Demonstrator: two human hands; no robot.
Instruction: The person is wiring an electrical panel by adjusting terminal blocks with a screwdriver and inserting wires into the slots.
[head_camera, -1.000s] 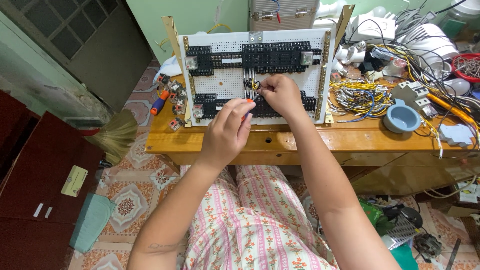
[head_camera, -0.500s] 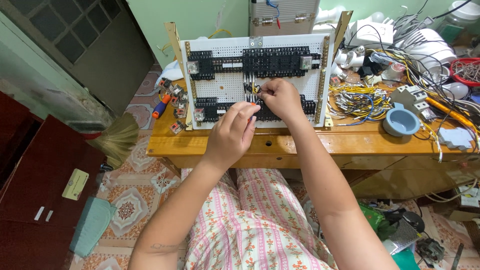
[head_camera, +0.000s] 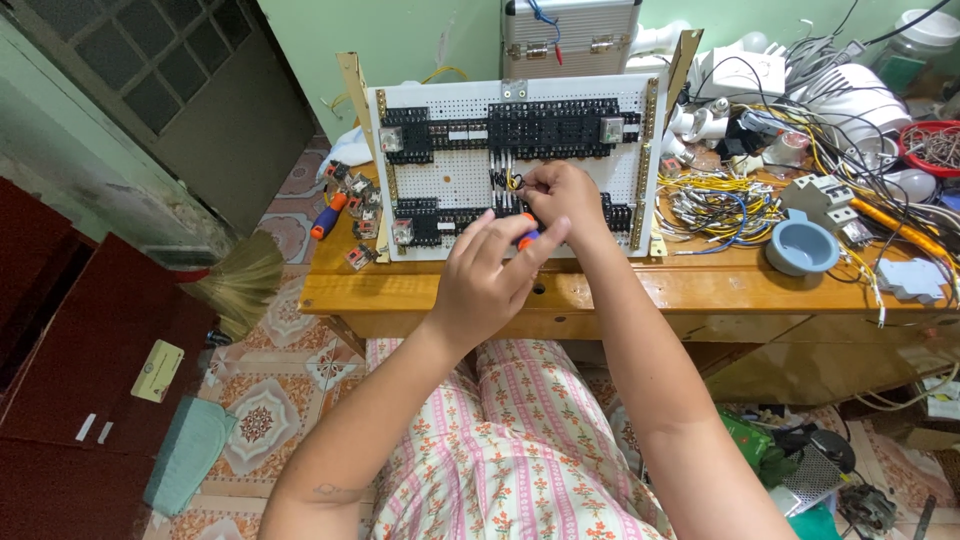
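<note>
Sitting at far left on the tiled floor: a straw broom (head_camera: 240, 285), beside a dark red cabinet (head_camera: 60, 370). Lying on the left end of the wooden workbench (head_camera: 620, 290): a spare orange-and-blue screwdriver (head_camera: 327, 216) and a few loose relay parts (head_camera: 360, 215). Propped upright at the bench's middle: a white perforated panel (head_camera: 465, 175) carrying two rows of black terminal blocks (head_camera: 560, 125).

Left hand (head_camera: 490, 275) raised in front of the panel's lower row, fingers clenched around the orange-and-blue handle of a small screwdriver (head_camera: 527, 237), its tip hidden behind the fingers. Shifted a little lower and nearer the body than a second ago. Right hand (head_camera: 562, 200) just above it, against the panel's centre, fingertips pinching thin wires (head_camera: 505, 178) between the two rows; held in much the same spot as before.

Further right on the bench: a tangle of yellow wires (head_camera: 715, 200), a blue round dish (head_camera: 802, 247), grey circuit breakers (head_camera: 825, 200), then a red basket (head_camera: 935, 145) at the edge.
</note>
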